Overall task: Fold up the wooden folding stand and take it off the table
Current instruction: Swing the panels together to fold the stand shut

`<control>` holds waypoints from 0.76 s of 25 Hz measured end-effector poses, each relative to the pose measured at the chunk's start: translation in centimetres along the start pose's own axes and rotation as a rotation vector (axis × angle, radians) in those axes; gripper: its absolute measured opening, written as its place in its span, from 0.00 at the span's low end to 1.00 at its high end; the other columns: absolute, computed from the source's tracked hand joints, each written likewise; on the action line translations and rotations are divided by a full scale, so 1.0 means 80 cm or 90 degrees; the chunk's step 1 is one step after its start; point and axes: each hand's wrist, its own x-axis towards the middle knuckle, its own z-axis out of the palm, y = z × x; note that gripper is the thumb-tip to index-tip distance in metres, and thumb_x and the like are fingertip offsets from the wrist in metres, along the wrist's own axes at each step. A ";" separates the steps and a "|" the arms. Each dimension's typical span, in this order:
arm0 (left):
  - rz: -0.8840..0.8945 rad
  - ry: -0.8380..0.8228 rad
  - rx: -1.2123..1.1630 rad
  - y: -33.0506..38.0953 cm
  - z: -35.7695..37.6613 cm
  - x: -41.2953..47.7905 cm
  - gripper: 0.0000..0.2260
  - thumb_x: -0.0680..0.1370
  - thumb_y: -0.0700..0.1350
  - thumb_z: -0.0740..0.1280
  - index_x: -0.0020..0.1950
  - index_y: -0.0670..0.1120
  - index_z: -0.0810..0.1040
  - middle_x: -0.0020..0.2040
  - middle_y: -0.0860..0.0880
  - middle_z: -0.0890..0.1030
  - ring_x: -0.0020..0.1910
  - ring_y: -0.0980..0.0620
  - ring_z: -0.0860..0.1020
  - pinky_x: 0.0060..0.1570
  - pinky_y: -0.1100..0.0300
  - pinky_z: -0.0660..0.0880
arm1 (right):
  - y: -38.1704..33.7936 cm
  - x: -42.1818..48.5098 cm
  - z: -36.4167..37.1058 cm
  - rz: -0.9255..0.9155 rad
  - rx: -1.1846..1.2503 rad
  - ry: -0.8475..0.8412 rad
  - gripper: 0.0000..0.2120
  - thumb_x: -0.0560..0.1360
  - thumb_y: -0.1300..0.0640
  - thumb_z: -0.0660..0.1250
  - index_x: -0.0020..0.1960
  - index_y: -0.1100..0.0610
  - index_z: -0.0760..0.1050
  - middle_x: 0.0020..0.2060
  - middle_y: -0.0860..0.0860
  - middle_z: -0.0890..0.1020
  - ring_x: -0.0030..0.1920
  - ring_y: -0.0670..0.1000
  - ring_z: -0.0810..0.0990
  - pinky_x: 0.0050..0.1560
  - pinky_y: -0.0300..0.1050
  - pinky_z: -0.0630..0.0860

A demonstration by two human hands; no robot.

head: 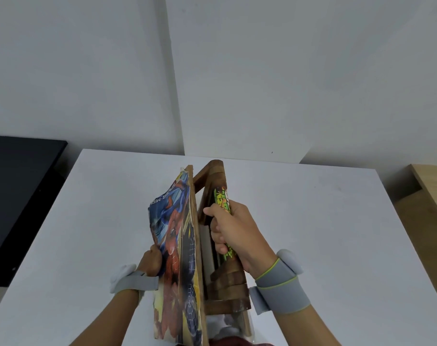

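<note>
The wooden folding stand [227,283] is held upright over the white table [325,233], its two halves nearly pressed together. The left panel carries a colourful comic-hero sticker [173,245]; the right panel's edge shows a green sticker [221,196] and stepped brown interlocking slats. My left hand [151,262] grips the outer face of the left panel low down, mostly hidden behind it. My right hand [233,231] wraps around the top edge of the right panel, fingers curled into the gap. Both wrists wear grey bands.
A black surface [20,191] lies left of the table. A light wooden piece of furniture [427,196] stands at the right. White walls rise behind the table's far edge.
</note>
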 end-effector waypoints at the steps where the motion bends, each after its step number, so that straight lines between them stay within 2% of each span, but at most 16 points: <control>1: -0.005 -0.013 -0.026 0.002 0.006 0.000 0.19 0.84 0.41 0.48 0.68 0.30 0.66 0.66 0.29 0.72 0.65 0.32 0.72 0.66 0.42 0.69 | -0.002 -0.001 0.001 -0.003 -0.001 -0.013 0.10 0.74 0.59 0.65 0.38 0.54 0.65 0.22 0.47 0.66 0.20 0.46 0.63 0.19 0.36 0.63; 6: -0.045 -0.064 -0.251 0.018 0.027 -0.010 0.19 0.84 0.43 0.49 0.65 0.31 0.68 0.64 0.28 0.73 0.62 0.29 0.74 0.61 0.36 0.73 | -0.016 -0.002 0.018 -0.021 -0.040 -0.079 0.10 0.72 0.56 0.66 0.36 0.53 0.66 0.21 0.47 0.65 0.20 0.47 0.62 0.19 0.36 0.63; 7: -0.071 -0.077 -0.325 0.021 0.029 -0.010 0.19 0.84 0.45 0.48 0.64 0.32 0.70 0.61 0.31 0.76 0.59 0.31 0.76 0.59 0.39 0.75 | -0.018 -0.002 0.022 -0.027 -0.052 -0.091 0.10 0.72 0.56 0.66 0.35 0.53 0.67 0.21 0.48 0.66 0.20 0.48 0.62 0.19 0.36 0.63; 9: -0.134 -0.118 -0.446 0.032 0.028 -0.014 0.18 0.84 0.47 0.47 0.56 0.38 0.73 0.51 0.37 0.77 0.47 0.38 0.78 0.47 0.49 0.77 | -0.022 -0.003 0.029 -0.039 -0.081 -0.110 0.11 0.73 0.56 0.66 0.33 0.51 0.68 0.20 0.48 0.66 0.19 0.48 0.63 0.19 0.36 0.63; 10: -0.143 -0.143 -0.447 0.036 0.028 -0.014 0.19 0.84 0.49 0.48 0.53 0.39 0.73 0.47 0.38 0.76 0.42 0.42 0.76 0.43 0.54 0.74 | -0.022 -0.002 0.031 -0.044 -0.095 -0.118 0.13 0.73 0.56 0.66 0.31 0.49 0.68 0.20 0.48 0.67 0.18 0.48 0.63 0.19 0.36 0.63; 11: -0.136 -0.166 -0.415 0.041 0.028 -0.013 0.19 0.84 0.51 0.48 0.53 0.40 0.72 0.48 0.39 0.75 0.42 0.43 0.75 0.43 0.56 0.73 | -0.022 -0.002 0.032 -0.052 -0.116 -0.122 0.13 0.73 0.56 0.66 0.31 0.48 0.68 0.20 0.47 0.67 0.18 0.48 0.63 0.19 0.36 0.64; 14: -0.096 -0.199 -0.357 0.048 0.027 -0.012 0.17 0.83 0.52 0.53 0.59 0.40 0.71 0.55 0.40 0.75 0.51 0.42 0.73 0.52 0.49 0.73 | -0.022 0.001 0.029 -0.093 -0.223 -0.111 0.12 0.73 0.54 0.66 0.32 0.46 0.71 0.19 0.45 0.70 0.18 0.47 0.66 0.20 0.37 0.65; 15: -0.084 -0.194 -0.354 0.049 0.025 -0.013 0.15 0.83 0.50 0.55 0.60 0.40 0.71 0.54 0.40 0.74 0.51 0.42 0.73 0.52 0.49 0.73 | -0.023 0.003 0.026 -0.109 -0.267 -0.105 0.12 0.73 0.54 0.66 0.32 0.46 0.72 0.19 0.45 0.71 0.17 0.46 0.67 0.19 0.37 0.65; 17: -0.041 -0.147 -0.353 0.050 0.019 -0.012 0.08 0.83 0.46 0.57 0.55 0.42 0.69 0.48 0.42 0.74 0.45 0.44 0.73 0.44 0.53 0.72 | -0.023 0.006 0.016 -0.137 -0.355 -0.087 0.11 0.73 0.53 0.66 0.33 0.48 0.71 0.18 0.44 0.72 0.17 0.44 0.67 0.19 0.36 0.65; 19: 0.066 -0.055 -0.329 0.052 0.007 -0.012 0.05 0.82 0.42 0.59 0.46 0.45 0.69 0.43 0.43 0.74 0.41 0.46 0.73 0.41 0.56 0.69 | -0.025 0.009 0.003 -0.149 -0.419 -0.087 0.12 0.73 0.54 0.66 0.33 0.55 0.70 0.20 0.44 0.70 0.18 0.43 0.66 0.18 0.37 0.63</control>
